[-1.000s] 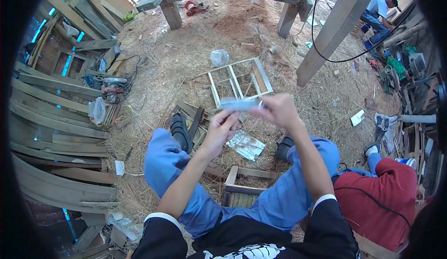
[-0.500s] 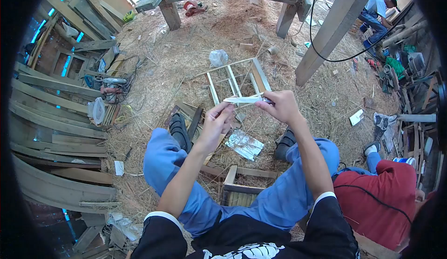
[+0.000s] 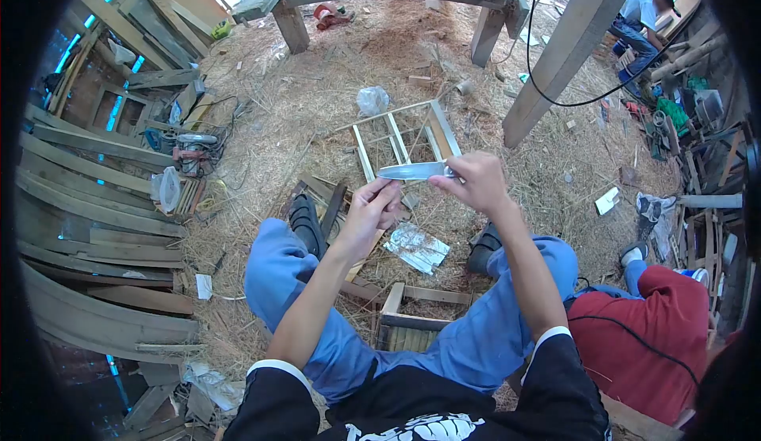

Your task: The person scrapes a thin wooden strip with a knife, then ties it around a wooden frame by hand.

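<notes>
Above a straw-strewn workshop floor point(image 3: 285, 108), sat holding a silver-bladed knife point(image 3: 412, 171) out in front, blade roughly crosswise between both hands. Gripped the handle in the right hand point(image 3: 476, 182), with fingers closed firmly around it. Held the left hand point(image 3: 376, 206) at the blade's tip, with thumb and fingers drawn narrowly together; could not tell whether pinching something small or just touching the steel. Seemed, as a judgement, to be midway through close two-handed work at the blade. For the next move, most likely needed a steady right grip and left fingertips clear of the cutting edge. Faced, beyond the knife, a slatted wooden frame point(image 3: 399, 139) on the floor and, closer in, a crumpled silvery sheet point(image 3: 417, 247). Had a co-worker in red point(image 3: 642, 342) close by on the right.
</notes>
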The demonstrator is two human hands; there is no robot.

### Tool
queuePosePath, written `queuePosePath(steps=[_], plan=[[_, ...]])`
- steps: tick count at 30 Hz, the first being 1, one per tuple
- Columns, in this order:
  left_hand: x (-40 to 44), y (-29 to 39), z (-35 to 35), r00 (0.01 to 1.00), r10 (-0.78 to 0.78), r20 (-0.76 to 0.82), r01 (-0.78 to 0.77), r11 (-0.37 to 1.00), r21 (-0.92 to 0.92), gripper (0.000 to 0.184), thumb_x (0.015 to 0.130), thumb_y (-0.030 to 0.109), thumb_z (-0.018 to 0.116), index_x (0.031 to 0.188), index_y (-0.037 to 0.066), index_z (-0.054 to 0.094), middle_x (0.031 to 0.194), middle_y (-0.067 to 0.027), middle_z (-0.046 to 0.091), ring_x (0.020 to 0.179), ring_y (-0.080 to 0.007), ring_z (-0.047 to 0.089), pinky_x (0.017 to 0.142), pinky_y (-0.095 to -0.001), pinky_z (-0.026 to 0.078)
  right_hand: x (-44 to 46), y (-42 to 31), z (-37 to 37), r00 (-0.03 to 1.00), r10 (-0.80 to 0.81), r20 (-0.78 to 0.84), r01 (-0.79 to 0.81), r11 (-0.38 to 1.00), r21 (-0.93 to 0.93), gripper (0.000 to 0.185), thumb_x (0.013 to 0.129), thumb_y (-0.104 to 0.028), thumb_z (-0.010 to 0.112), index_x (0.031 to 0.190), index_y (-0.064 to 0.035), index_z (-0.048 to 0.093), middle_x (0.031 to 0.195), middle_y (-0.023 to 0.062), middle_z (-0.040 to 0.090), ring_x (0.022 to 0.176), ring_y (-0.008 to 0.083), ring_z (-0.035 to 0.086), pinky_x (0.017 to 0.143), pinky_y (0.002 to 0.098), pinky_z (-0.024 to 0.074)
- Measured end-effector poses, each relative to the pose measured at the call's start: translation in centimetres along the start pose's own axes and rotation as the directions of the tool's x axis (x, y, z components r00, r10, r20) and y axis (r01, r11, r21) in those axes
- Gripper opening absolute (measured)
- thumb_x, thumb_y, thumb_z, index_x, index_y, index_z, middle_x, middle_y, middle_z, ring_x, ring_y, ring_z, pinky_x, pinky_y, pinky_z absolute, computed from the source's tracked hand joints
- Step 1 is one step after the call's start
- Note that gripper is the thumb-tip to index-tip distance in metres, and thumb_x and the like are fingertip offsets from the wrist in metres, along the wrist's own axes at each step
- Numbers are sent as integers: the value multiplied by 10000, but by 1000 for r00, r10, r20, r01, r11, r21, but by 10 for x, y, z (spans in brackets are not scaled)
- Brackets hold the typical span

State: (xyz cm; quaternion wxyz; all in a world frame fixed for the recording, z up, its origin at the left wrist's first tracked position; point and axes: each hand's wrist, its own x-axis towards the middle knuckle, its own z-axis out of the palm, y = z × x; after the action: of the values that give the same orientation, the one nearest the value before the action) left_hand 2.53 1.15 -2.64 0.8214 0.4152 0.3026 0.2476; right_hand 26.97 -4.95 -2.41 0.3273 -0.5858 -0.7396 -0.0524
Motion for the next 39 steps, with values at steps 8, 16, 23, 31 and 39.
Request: queuePosePath(steps=[8, 16, 23, 31, 39], plan=[[-9, -7, 5, 995, -67, 68, 65, 998, 21, 403, 1032, 201, 568, 1419, 91, 547, 761, 57, 478, 538, -5, 306, 458, -188, 215, 2, 5, -7, 997, 68, -44, -67, 997, 25, 454, 819, -452, 768, 649, -69, 594, 559, 108, 547, 533, 281, 591, 521, 410, 437], [-11, -6, 8, 995, -78, 61, 76, 997, 24, 404, 1048, 211, 523, 1441, 118, 522, 763, 61, 459, 535, -13, 292, 464, -200, 213, -2, -23, -1, 995, -83, 50, 81, 995, 55, 378, 809, -455, 771, 702, -111, 656, 542, 90, 573, 480, 283, 589, 491, 383, 456], [-16, -1, 16, 995, -68, 76, 65, 997, 34, 399, 1038, 213, 542, 1422, 107, 543, 756, 56, 475, 523, -13, 302, 458, -201, 226, 5, 11, -10, 943, 331, -25, -329, 942, 61, 413, 867, -433, 732, 696, -70, 638, 532, 120, 542, 496, 299, 589, 497, 404, 445], [-9, -14, 5, 1000, 16, 1, -16, 999, 38, 354, 1023, 151, 576, 1367, 68, 575, 756, 35, 499, 535, -1, 310, 462, -188, 207, -2, -15, -2, 995, -74, 69, 71, 996, 50, 437, 839, -469, 747, 672, -91, 608, 516, 102, 543, 467, 290, 575, 472, 394, 428], [-13, 0, 11, 998, 54, -38, -51, 996, 70, 292, 1011, 148, 596, 1289, 61, 619, 768, 16, 538, 527, -1, 324, 459, -185, 213, 3, -24, -2, 999, 41, 22, -43, 994, 102, 418, 846, -455, 739, 709, -77, 623, 565, 104, 587, 512, 294, 618, 503, 397, 463]])
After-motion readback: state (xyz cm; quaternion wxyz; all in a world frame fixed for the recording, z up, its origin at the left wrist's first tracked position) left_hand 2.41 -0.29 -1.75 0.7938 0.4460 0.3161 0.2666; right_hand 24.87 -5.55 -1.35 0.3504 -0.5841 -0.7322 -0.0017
